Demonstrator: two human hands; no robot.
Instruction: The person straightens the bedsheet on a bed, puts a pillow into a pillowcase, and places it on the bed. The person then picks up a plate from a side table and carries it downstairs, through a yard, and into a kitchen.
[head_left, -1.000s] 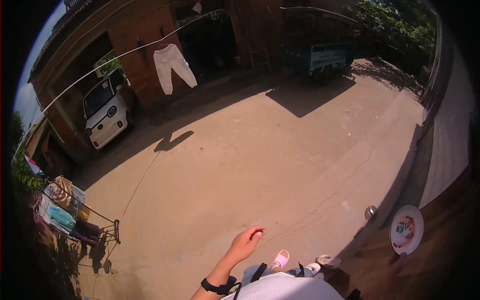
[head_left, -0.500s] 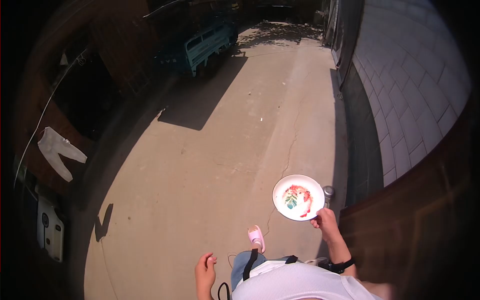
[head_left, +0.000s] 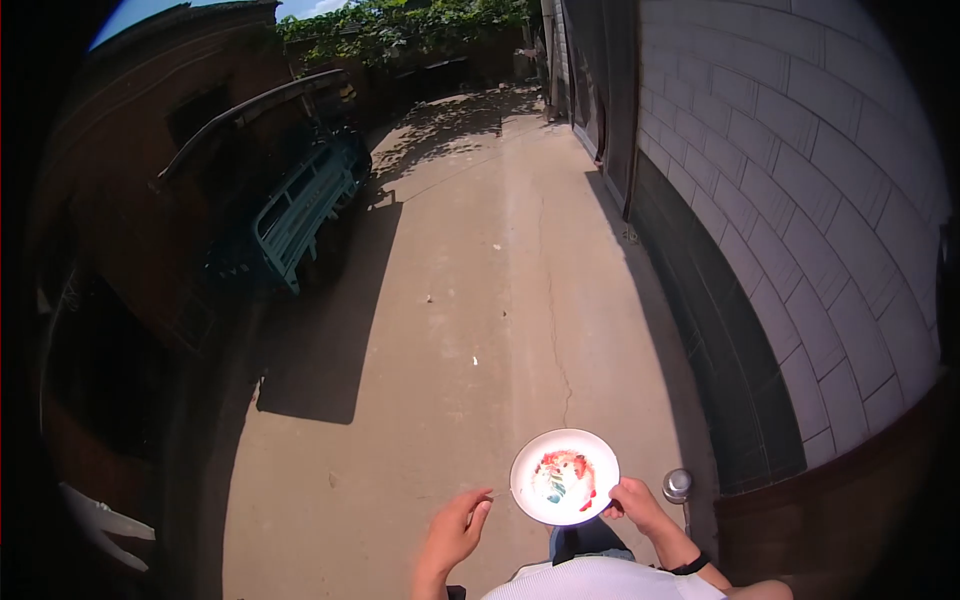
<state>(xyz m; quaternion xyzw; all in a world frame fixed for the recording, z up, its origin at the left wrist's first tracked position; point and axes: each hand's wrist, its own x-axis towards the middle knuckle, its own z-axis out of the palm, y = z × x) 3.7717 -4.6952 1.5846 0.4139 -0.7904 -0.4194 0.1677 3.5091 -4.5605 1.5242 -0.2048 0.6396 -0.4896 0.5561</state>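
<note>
My right hand (head_left: 640, 503) is closed on the right rim of a round white plate (head_left: 527, 483), thumb on top, and holds it out in front of my body. Red patches and a blue-green leaf shape show on the plate; whether all the red is printed or partly food remains, I cannot tell. Just off the plate's left rim, my left hand (head_left: 457, 527) is empty, thumb and forefinger apart and pointing at the plate. There seems to be a small gap between its fingertips and the rim.
A sunlit concrete yard (head_left: 440, 390) stretches ahead, with a long crack. A blue-green cargo vehicle (head_left: 310, 200) stands in shade on the left. Along the right runs a tiled wall (head_left: 770, 180). A round metal object (head_left: 677, 485) sits low at right; white clothing (head_left: 110, 522) hangs at lower left.
My view has tilted up and swung right. My left hand has risen from beside my body to near the plate's left rim. The plate stays in my right hand, now closer to my body.
</note>
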